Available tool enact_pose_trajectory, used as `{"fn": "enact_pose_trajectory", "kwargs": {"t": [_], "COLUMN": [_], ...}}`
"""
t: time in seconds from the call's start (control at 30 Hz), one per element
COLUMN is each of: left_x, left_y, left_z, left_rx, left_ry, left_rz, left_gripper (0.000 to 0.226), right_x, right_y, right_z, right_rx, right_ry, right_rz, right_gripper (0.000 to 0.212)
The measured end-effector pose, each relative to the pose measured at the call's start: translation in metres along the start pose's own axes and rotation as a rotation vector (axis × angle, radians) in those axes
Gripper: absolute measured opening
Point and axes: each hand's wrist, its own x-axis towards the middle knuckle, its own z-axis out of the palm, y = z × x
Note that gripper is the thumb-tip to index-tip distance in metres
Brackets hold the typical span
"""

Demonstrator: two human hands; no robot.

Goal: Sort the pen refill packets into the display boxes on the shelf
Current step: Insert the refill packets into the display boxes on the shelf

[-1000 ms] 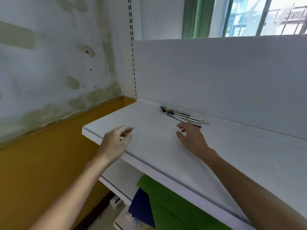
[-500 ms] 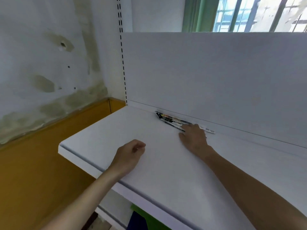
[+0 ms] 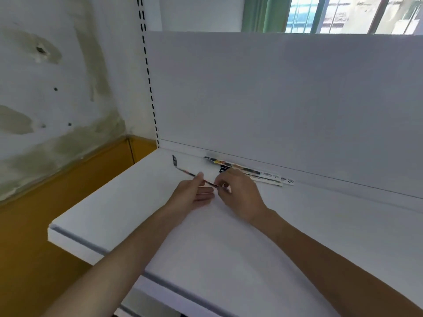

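Spanning left fingers (image 3: 205, 191), right fingers (image 3: 223, 179): packet (image 3: 183, 171)

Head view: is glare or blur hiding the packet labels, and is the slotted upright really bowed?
Head view: window blown out, but no glare on the shelf; print on the packets by the back panel too soft to read; held packet, between left hand and right hand, edge-on; the bow in the slotted upright looks like wide-angle distortion.

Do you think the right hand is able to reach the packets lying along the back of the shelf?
Probably yes: the packets lie just beyond the right hand with nothing between, though it pinches the lifted packet together with the left hand.
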Motion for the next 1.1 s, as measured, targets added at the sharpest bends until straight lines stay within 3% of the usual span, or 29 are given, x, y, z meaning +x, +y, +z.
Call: {"fn": "enact_pose_trajectory", "kwargs": {"t": [0.13, 0.23, 0.3, 0.4, 0.47, 0.57, 0.63, 0.7, 0.77, 0.87, 1.1], "left_x": [0.006, 0.011, 0.013, 0.011, 0.01, 0.006, 0.004, 0.002, 0.001, 0.0, 0.007], "left_y": [0.008, 0.012, 0.014, 0.014, 0.015, 0.018, 0.021, 0.022, 0.024, 0.027, 0.027], "left_z": [-0.006, -0.017, -0.024, -0.033, -0.039, -0.05, -0.056, -0.058, -0.057, -0.053, -0.056], "left_rx": [-0.081, -0.066, -0.054, -0.014, 0.028, 0.075, 0.096, 0.109, 0.108, 0.129, 0.026], "left_ry": [-0.025, 0.004, -0.012, -0.064, -0.084, -0.106, -0.129, -0.152, -0.171, -0.185, -0.006], "left_rz": [0.024, 0.037, 0.045, 0.047, 0.045, 0.027, 0.007, -0.014, -0.037, -0.062, -0.024], "left_gripper": [0.021, 0.021, 0.021, 0.022, 0.021, 0.017, 0.014, 0.013, 0.013, 0.018, 0.018], "right_x": [-0.002, -0.001, 0.0, 0.004, 0.007, 0.016, 0.025, 0.035, 0.043, 0.048, 0.05], "right_y": [-0.011, -0.01, -0.001, 0.008, 0.007, 0.003, -0.005, -0.017, -0.023, -0.027, -0.024], "right_z": [0.007, 0.002, 0.0, 0.002, 0.005, 0.007, 0.01, 0.011, 0.012, 0.018, 0.013], "right_rx": [0.041, 0.15, 0.109, -0.002, -0.042, -0.095, 0.091, 0.489, 0.694, 0.734, 0.803], "right_ry": [-0.036, -0.143, -0.107, -0.237, -0.32, -0.311, -0.222, -0.14, -0.147, -0.164, -0.027], "right_rz": [-0.108, -0.038, 0.073, 0.257, 0.29, 0.232, 0.359, 0.637, 0.773, 0.768, 0.64], "right_gripper": [0.024, 0.044, 0.042, 0.039, 0.038, 0.034, 0.026, 0.021, 0.025, 0.015, 0.024]}}
